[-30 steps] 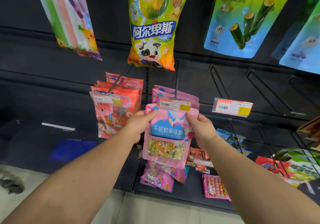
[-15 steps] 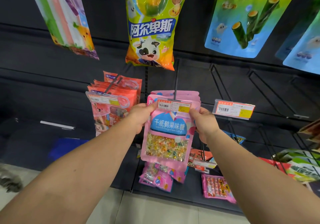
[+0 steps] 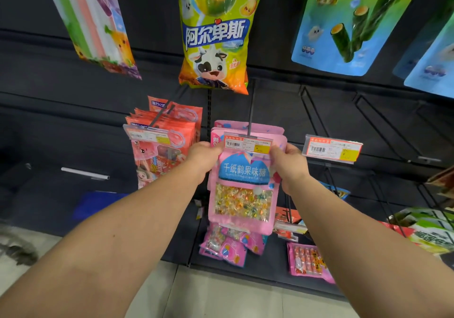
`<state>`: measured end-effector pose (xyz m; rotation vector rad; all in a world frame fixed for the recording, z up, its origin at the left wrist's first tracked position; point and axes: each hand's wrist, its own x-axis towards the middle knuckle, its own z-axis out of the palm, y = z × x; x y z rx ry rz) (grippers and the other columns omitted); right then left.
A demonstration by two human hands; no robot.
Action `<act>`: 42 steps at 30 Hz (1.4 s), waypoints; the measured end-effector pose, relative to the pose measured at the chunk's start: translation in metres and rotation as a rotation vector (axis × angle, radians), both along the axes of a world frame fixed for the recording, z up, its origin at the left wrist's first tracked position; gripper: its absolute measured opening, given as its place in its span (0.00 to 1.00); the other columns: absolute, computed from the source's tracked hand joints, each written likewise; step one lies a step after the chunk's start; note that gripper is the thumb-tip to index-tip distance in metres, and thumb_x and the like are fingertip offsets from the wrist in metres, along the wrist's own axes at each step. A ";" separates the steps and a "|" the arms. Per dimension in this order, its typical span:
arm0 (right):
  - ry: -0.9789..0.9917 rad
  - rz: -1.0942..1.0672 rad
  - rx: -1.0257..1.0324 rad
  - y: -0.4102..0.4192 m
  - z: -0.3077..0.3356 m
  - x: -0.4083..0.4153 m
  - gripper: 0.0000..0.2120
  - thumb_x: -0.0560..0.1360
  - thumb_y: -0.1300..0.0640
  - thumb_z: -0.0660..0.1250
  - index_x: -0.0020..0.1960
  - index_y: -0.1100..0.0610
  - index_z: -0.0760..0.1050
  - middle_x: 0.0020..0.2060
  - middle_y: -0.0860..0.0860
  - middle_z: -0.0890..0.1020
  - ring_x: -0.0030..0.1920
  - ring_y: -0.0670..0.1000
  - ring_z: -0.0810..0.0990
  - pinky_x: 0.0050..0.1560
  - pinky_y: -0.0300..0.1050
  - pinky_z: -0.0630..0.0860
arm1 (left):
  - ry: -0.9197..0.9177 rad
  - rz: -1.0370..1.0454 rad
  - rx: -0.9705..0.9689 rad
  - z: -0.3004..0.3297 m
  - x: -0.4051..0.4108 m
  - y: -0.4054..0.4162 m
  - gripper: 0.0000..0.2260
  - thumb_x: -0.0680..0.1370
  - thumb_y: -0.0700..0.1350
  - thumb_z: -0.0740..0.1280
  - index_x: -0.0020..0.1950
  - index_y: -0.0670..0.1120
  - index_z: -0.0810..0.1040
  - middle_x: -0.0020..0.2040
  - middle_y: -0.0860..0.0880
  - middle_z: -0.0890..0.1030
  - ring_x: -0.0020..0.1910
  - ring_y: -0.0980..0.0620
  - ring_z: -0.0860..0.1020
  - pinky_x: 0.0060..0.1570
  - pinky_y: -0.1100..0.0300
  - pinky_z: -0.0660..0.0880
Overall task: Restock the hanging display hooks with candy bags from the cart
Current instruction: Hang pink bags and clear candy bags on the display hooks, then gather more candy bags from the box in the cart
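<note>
The pink candy bag (image 3: 242,187) hangs upright at the centre of the frame, long axis vertical, its top edge tucked just behind the price tag (image 3: 248,143) at the tip of the hook (image 3: 250,111). More pink bags (image 3: 248,127) sit on that hook right behind it, so I judge the hole is at or just past the tip, though the tag hides it. I hold the bag by its upper corners: my left hand (image 3: 205,160) pinches the top left corner, my right hand (image 3: 288,165) the top right, both curled narrow on the plastic, with the bag's body dropping below my grip. The hook runs away from me and slightly upward, so the coming push should go straight back along it. Both hands are equally near; both forearms reach in from the lower corners, wrists level. Left of centre hangs a stack of red bags (image 3: 159,150); a second price tag (image 3: 331,148) sits to the right.
</note>
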<state>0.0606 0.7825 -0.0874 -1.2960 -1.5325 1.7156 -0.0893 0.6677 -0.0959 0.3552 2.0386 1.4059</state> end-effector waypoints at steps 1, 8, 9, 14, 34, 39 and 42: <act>0.007 -0.017 0.010 0.000 -0.002 0.001 0.13 0.78 0.50 0.68 0.59 0.56 0.76 0.46 0.49 0.86 0.41 0.46 0.86 0.29 0.38 0.78 | 0.041 -0.011 -0.022 0.000 0.001 -0.002 0.09 0.81 0.50 0.67 0.49 0.44 0.77 0.41 0.51 0.79 0.38 0.56 0.76 0.35 0.61 0.71; -0.394 0.006 0.168 -0.019 -0.045 0.009 0.23 0.75 0.50 0.72 0.66 0.59 0.73 0.59 0.54 0.80 0.53 0.54 0.79 0.51 0.46 0.76 | 0.231 -0.065 -0.194 -0.021 -0.004 -0.037 0.25 0.77 0.55 0.70 0.69 0.42 0.75 0.67 0.45 0.78 0.65 0.45 0.76 0.66 0.51 0.73; -0.501 0.104 0.131 -0.026 -0.052 0.007 0.23 0.75 0.50 0.71 0.66 0.60 0.74 0.60 0.55 0.80 0.56 0.57 0.80 0.55 0.46 0.76 | 0.246 -0.066 -0.221 -0.025 -0.005 -0.045 0.25 0.77 0.56 0.70 0.68 0.43 0.75 0.66 0.45 0.78 0.64 0.45 0.77 0.65 0.50 0.73; -0.597 0.467 0.161 -0.081 -0.062 -0.023 0.16 0.77 0.53 0.69 0.61 0.61 0.78 0.55 0.57 0.82 0.52 0.56 0.80 0.57 0.48 0.77 | 0.344 -0.139 -0.330 -0.043 -0.024 -0.096 0.18 0.78 0.54 0.69 0.62 0.45 0.79 0.61 0.46 0.81 0.61 0.44 0.79 0.62 0.50 0.75; -0.469 1.249 1.112 -0.551 -0.021 -0.362 0.26 0.77 0.42 0.63 0.74 0.44 0.65 0.71 0.50 0.71 0.72 0.56 0.66 0.68 0.53 0.67 | 0.538 0.140 -0.982 -0.007 -0.219 -0.588 0.26 0.79 0.61 0.61 0.75 0.53 0.65 0.75 0.47 0.66 0.74 0.43 0.63 0.71 0.49 0.60; -0.408 1.395 1.160 -0.656 -0.016 -0.416 0.28 0.79 0.41 0.60 0.77 0.45 0.61 0.75 0.51 0.66 0.75 0.56 0.61 0.71 0.52 0.63 | 0.447 0.284 -1.027 -0.004 -0.250 -0.696 0.27 0.80 0.62 0.59 0.74 0.51 0.66 0.74 0.46 0.67 0.73 0.41 0.64 0.69 0.46 0.65; -0.404 1.442 1.181 -0.697 -0.018 -0.446 0.29 0.79 0.41 0.60 0.78 0.46 0.59 0.76 0.50 0.64 0.76 0.54 0.60 0.71 0.50 0.62 | 0.396 0.354 -1.036 -0.010 -0.270 -0.741 0.28 0.79 0.63 0.59 0.76 0.52 0.64 0.76 0.46 0.66 0.74 0.41 0.64 0.71 0.45 0.63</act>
